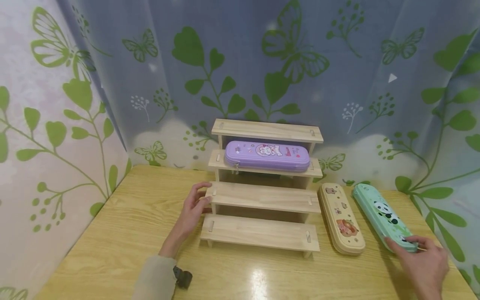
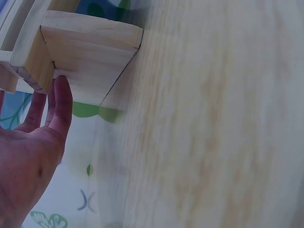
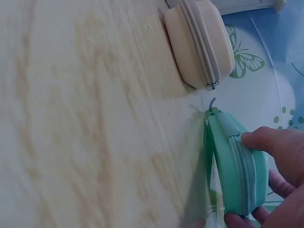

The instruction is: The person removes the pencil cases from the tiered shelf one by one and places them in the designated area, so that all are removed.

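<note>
Green zip case (image 1: 388, 218): panda print, right side of the table (image 1: 112, 225); your right hand (image 1: 425, 260) pinches its near end between thumb and fingers. The zip (image 3: 244, 175) runs along its side.

Beige zip case (image 1: 341, 218): animal print, lying on the table between the green zip case and the stand, just beside the stand's right end.

Wooden stand (image 1: 258, 232): four steps, rising toward the far side, mid-table. Your left hand (image 1: 193, 208) grips the left end of the second step from the near side, fingers and thumb about the board.

Purple zip case (image 1: 267, 156): cartoon print, lying lengthwise on the third step from the near side; zip pull (image 1: 236, 168) hanging at its left.

Curtain (image 1: 240, 54): blue and white, green leaves and butterflies, beyond the table's far edge.
</note>
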A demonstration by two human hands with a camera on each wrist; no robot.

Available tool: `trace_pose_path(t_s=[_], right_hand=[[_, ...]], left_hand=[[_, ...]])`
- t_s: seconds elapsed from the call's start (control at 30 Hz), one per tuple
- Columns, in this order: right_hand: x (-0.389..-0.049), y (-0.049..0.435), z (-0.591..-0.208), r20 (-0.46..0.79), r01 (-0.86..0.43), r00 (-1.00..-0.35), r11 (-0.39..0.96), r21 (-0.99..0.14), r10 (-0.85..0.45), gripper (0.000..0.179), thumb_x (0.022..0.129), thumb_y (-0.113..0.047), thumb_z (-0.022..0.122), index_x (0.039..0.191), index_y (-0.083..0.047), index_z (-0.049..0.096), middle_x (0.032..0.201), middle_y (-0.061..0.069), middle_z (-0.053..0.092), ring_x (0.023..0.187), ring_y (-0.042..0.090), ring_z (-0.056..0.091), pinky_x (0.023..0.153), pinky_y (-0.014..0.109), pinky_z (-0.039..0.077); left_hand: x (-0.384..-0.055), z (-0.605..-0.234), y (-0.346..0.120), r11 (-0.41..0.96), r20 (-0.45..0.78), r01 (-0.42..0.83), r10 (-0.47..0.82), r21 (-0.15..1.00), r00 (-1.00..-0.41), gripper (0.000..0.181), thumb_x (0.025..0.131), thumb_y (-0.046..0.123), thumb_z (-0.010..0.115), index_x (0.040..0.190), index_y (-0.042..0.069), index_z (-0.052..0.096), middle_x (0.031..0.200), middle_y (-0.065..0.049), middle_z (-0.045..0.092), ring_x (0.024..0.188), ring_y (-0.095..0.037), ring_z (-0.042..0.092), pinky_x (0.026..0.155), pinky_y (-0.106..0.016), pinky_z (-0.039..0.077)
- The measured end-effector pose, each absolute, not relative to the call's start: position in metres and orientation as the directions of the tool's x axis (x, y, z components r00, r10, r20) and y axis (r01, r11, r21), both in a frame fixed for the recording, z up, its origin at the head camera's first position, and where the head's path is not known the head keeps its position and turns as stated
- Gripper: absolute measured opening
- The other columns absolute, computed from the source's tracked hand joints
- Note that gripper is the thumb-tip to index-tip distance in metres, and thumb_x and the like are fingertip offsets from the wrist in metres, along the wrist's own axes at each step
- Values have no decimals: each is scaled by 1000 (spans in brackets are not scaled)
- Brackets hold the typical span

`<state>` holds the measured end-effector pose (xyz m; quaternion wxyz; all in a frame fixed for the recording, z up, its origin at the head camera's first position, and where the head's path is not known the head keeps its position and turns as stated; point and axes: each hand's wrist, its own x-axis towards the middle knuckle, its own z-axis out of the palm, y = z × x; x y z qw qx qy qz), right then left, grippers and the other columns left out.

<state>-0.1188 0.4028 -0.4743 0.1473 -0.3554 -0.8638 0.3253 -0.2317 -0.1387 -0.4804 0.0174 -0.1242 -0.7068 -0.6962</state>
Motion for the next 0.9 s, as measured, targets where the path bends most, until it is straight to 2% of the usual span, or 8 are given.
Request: trace_pose_path(t_s=[0.17,0.5,0.67,0.77,0.87,0.9], right_hand=[[-119,403,-476,-62,547,-730,527,-650,681,68,85,-50,78,119,4,56,129,36,49,119,47,41,95,55,30],[-121,405,-477,-78,554,-763,589,-588,641,73,83,-52,79,123,4,53,131,39,49,117,47,45,80,45,34],[-120,405,-476,-118,572,-754,558,-601,646,74,84,-53,78,125,3,52,135,37,46,120,47,44,83,46,34],[-118,405,-473,-134,574,-748,531,-624,650,76,86,-55,75,129,3,52,141,38,45,124,49,46,89,49,37],[-116,405,-467,-113,558,-731,494,-667,673,73,89,-56,71,131,1,54,145,35,48,124,46,51,86,42,42],[-116,405,-464,-104,553,-719,474,-685,687,70,89,-56,71,130,-1,57,143,31,52,118,39,57,84,37,44]], left_hand=[[-233,-480,-139,3,197,200,154,980,-968,39,104,8,48,143,9,44,128,-24,54,105,-15,63,84,-37,60],[-232,-480,-139,0,195,197,160,980,-968,39,104,8,48,143,8,44,127,-21,54,105,-15,62,85,-37,60],[-232,-480,-139,-6,194,195,156,981,-969,39,104,7,48,143,8,44,127,-20,54,106,-14,61,85,-37,60],[-232,-480,-139,-1,191,193,154,981,-969,39,104,7,48,143,8,44,127,-21,54,105,-13,62,84,-36,59],[-231,-479,-138,0,187,190,154,982,-970,39,104,7,48,143,8,44,128,-22,55,104,-13,63,85,-36,60],[-231,-479,-139,2,184,186,154,982,-971,40,104,7,48,143,9,44,128,-22,55,104,-12,63,85,-36,59]])
